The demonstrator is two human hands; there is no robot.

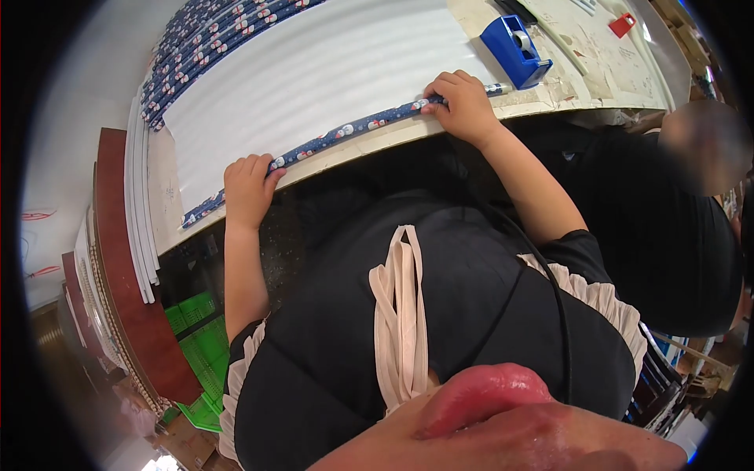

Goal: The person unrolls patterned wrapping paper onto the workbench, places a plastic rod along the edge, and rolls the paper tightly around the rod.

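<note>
A thin roll of wrapping paper (pixel 349 132), dark blue with snowmen, lies along the near edge of the table. My left hand (pixel 248 187) is closed over it toward its left end, the thumb on the near side. Farther right, my right hand (pixel 463 107) has its fingers curled over the same roll, close to its right end. Behind the roll a white sheet of paper (pixel 314 74) lies flat. Just beyond my right hand stands a blue tape dispenser (pixel 503 47) with a roll of tape in it.
Several snowman-patterned rolls (pixel 196 55) are piled at the back left. A small red object (pixel 622 25) lies on the worn table (pixel 581 90) at the back right. Green crates (pixel 200 345) stand low on the left. Another person in black (pixel 652 228) is close on my right.
</note>
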